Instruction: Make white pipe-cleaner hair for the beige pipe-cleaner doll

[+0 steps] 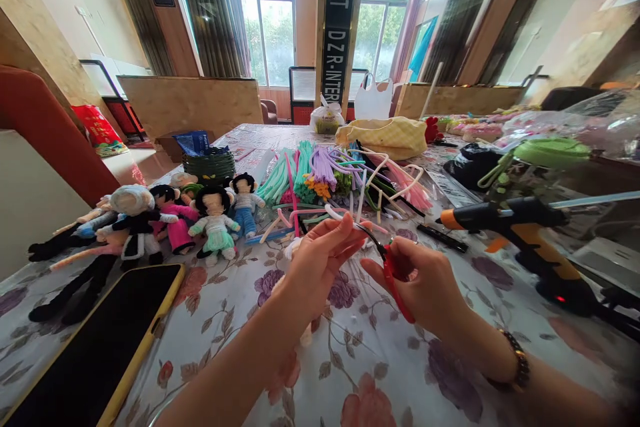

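Observation:
My left hand [323, 247] pinches a white pipe cleaner [334, 212] between thumb and fingers above the middle of the table. My right hand [425, 280] is closed round the red handles of a pair of scissors [401, 300]. Their dark blades point up and left and meet the fingers of my left hand; whether they touch the pipe cleaner cannot be made out. Just behind the hands lie bundles of pipe cleaners [323, 167] in mint, lilac, pink and black. Part of a pale fuzzy thing on the cloth is hidden by my left hand.
Several pipe-cleaner dolls [215, 223] sit at the left, behind a phone [95, 347] in a yellow case. A glue gun [530, 233] with a red light stands at the right, near a black marker [443, 238]. A yellow checked pouch [385, 137] lies farther back.

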